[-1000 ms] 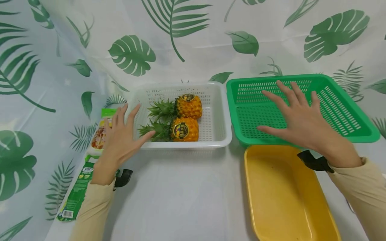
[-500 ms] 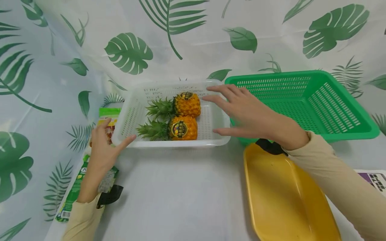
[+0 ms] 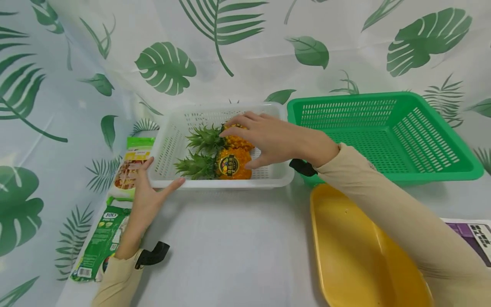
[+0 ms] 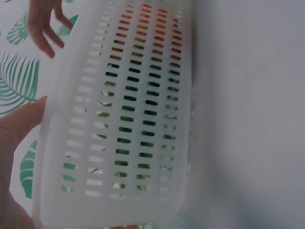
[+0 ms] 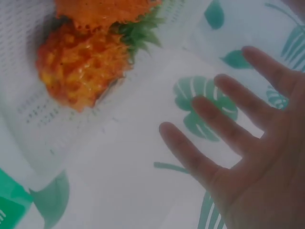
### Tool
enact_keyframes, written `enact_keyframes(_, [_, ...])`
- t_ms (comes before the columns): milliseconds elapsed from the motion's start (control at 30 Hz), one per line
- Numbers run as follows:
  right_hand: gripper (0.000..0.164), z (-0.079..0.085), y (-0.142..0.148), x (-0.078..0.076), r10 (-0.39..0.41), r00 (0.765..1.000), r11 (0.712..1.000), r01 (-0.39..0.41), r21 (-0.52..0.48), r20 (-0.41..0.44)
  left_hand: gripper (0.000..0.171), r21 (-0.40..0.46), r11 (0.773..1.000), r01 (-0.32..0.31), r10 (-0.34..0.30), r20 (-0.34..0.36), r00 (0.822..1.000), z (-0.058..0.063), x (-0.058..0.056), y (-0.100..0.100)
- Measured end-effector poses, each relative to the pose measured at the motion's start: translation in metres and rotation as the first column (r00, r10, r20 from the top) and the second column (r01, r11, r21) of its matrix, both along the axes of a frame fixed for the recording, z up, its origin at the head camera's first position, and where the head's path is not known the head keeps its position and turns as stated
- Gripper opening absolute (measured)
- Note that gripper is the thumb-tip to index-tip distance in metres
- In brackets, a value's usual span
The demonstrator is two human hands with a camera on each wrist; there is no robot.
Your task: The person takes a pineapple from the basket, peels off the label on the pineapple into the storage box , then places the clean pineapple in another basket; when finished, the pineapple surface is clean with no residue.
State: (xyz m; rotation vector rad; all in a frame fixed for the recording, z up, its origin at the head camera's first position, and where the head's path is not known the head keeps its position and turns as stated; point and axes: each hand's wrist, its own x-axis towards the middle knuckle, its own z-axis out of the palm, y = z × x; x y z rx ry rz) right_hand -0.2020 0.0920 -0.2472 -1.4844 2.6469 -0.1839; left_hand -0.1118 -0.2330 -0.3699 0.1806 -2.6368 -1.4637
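Observation:
Two small pineapples with green crowns lie side by side in a white plastic basket (image 3: 222, 183). The nearer pineapple (image 3: 241, 170) bears a round black label; my right hand (image 3: 264, 138) partly covers the farther pineapple (image 3: 239, 143). That right hand is above the fruit with its fingers spread, and the right wrist view shows a gap between the fingers and the pineapples. At the basket's front left corner is my left hand (image 3: 147, 198), its thumb and index finger spread around the corner and touching the rim. Its other fingers are mostly hidden.
To the right stands a green basket (image 3: 422, 177), with a yellow tub (image 3: 360, 243) in front of it. A food packet (image 3: 132, 172) and a green packet (image 3: 101, 243) lie on the left. A purple printed item (image 3: 469, 234) shows at the right edge.
My right hand has moved left from over the green basket to above the pineapples. My left hand has dipped and then come to the white basket's corner.

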Motion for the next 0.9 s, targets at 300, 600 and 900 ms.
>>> enact_keyframes(300, [0.085, -0.009, -0.021, -0.012, 0.038, 0.999, 0.994, -0.04, 0.1, 0.02, 0.103, 0.121, 0.992, -0.028, 0.033, -0.033, 0.999, -0.009, -0.002, 0.007])
enact_keyframes(600, [0.094, -0.027, -0.031, -0.022, 0.03, 0.99, 0.984, -0.053, 0.167, 0.134, 0.098, 0.254, 0.966, -0.04, 0.066, -0.095, 0.993, -0.013, 0.001, 0.012])
enact_keyframes(900, [0.099, -0.038, -0.035, -0.03, -0.014, 0.978, 0.973, -0.034, 0.226, 0.206, 0.091, 0.405, 0.914, -0.027, 0.093, -0.142, 0.985, -0.017, 0.0, 0.015])
